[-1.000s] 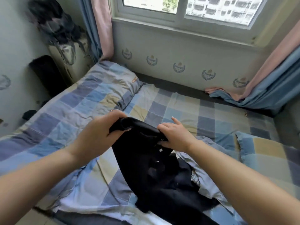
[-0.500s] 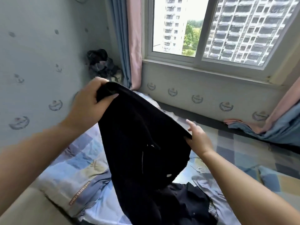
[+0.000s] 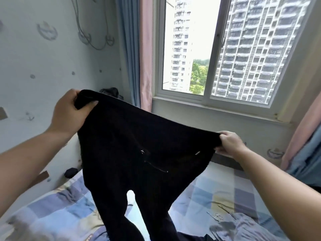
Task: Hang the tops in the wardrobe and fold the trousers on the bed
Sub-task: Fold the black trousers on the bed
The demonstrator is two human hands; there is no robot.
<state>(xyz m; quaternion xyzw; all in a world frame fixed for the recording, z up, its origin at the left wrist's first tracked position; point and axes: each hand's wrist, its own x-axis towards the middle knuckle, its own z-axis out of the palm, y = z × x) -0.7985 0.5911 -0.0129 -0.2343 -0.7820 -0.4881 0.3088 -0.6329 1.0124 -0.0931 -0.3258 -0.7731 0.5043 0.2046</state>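
Black trousers [image 3: 139, 150] held up by the waistband, spread wide above the bed [image 3: 217, 193].

I see my left hand [image 3: 69, 112] gripping one end of the waistband, fingers curled round the cloth, and my right hand [image 3: 229, 143] pinching the other end, lower down. The two legs hang apart toward the checked bedcover, in front of the window [image 3: 217, 54].

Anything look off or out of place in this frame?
The black trousers are spread by the waistband between left hand and right hand, nothing odd there. A rumpled grey garment lies loose on the checked bed, and the wall is scuffed.
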